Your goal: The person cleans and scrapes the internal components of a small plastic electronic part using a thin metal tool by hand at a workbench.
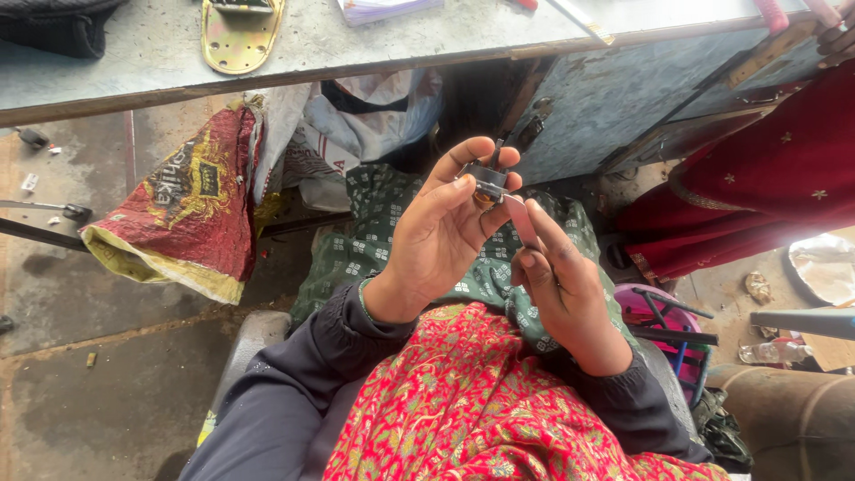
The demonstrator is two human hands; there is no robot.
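Note:
My left hand (pixel 441 236) is raised over my lap, its fingertips closed around a small dark grey metal part (pixel 487 178). My right hand (pixel 563 285) sits just below and to the right, pinching a thin pinkish strip (pixel 519 218) that reaches up to the part. Both hands wear dark sleeves. Under them lie green patterned cloth (pixel 374 236) on my legs and a red floral garment (pixel 463 401).
A grey worktable (pixel 134 67) runs across the top, with a brass-coloured metal plate (pixel 239 36) on it. A red and yellow sack (pixel 191 200) and white bags (pixel 356 125) lie beneath it. Another person in a red garment (pixel 757 191) stands at right. A pink stool (pixel 663 312) is close by.

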